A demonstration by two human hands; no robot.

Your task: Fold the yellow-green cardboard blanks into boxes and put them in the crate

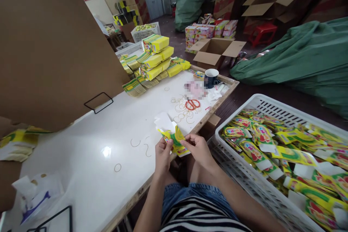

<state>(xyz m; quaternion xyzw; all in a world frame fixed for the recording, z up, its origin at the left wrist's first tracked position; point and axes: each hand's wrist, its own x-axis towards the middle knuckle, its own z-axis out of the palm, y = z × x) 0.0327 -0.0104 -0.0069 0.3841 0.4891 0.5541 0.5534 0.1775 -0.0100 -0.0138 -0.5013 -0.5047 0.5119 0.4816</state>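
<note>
A yellow and green printed carton (177, 135) with white end flaps is held between my hands at the table's front edge. My left hand (163, 151) pinches its left side, thumb on the printed face. On the right side, my right hand (198, 148) grips it between thumb and fingers. The white flaps stand open at the far end, over the table. To my right, a white plastic crate (261, 99) holds many similar cartons (261, 136), some with white flaps sticking out.
The white table (95, 181) carries rubber bands (181, 108), red-handled scissors (193, 104), a dark mug (211, 78) and stacked bundles of flat yellow cartons (156, 58). A tall cardboard sheet (54, 43) stands at left. An open box (217, 48) and a green sack (299, 58) lie beyond.
</note>
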